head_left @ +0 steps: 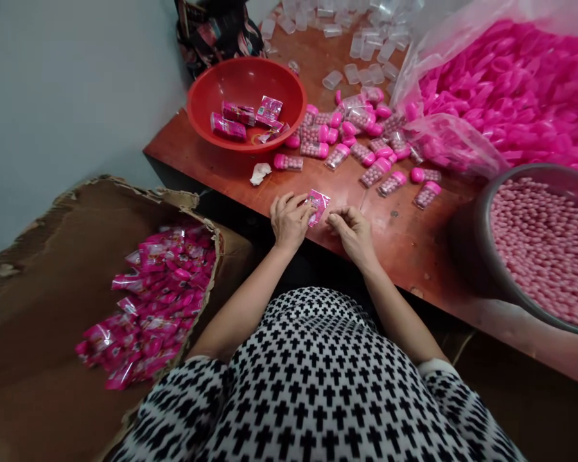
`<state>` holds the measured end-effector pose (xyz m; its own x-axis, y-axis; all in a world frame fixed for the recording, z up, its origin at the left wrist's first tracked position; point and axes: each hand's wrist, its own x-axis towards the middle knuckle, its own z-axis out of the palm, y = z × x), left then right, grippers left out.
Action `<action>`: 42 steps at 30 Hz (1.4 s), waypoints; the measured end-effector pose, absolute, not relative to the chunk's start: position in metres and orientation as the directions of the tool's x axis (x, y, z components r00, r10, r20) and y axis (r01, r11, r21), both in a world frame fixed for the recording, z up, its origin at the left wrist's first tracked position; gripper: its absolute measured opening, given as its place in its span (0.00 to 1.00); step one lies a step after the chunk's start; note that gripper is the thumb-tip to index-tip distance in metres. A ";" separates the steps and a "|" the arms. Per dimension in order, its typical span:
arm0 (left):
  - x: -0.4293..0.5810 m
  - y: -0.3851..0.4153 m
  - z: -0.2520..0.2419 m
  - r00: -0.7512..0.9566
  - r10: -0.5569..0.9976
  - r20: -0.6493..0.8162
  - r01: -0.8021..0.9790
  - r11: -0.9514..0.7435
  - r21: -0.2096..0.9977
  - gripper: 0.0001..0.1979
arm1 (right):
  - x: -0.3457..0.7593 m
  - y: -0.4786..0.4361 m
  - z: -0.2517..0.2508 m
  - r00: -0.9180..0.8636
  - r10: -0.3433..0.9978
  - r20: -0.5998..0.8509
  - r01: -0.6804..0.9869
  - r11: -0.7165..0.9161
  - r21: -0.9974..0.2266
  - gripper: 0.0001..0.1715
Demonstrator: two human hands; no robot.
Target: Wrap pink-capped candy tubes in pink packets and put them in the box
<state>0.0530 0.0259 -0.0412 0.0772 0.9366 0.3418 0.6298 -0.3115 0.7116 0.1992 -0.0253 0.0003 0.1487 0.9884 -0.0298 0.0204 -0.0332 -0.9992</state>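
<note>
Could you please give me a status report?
Left hand touching pink rectangular plastic packet; right hand beside it, contact unclear. Pink-capped transparent cylindrical bottles beyond both hands.

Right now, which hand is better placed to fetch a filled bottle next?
Probably the right hand: several bottles lie just beyond it, while the left hand has its fingers on the packet.
</note>
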 end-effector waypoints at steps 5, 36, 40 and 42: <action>0.058 0.030 -0.041 0.085 0.921 0.380 0.654 -0.339 0.676 0.09 | 0.199 -0.019 0.005 0.169 0.986 0.013 0.023 0.009 -1.000 0.12; -0.003 0.107 -0.029 -0.212 0.937 0.277 0.803 0.005 0.596 0.15 | 0.203 -0.031 0.014 0.161 0.984 -0.071 0.038 -0.078 -0.996 0.13; -0.015 0.117 -0.034 -0.198 0.946 0.259 0.782 -0.007 0.624 0.17 | 0.202 -0.031 0.015 0.152 0.987 -0.058 0.024 -0.062 -0.998 0.12; -0.012 0.108 -0.031 -0.182 0.925 0.333 0.766 -0.079 0.638 0.18 | 0.204 -0.031 0.012 0.151 0.986 -0.065 0.012 -0.068 -0.998 0.13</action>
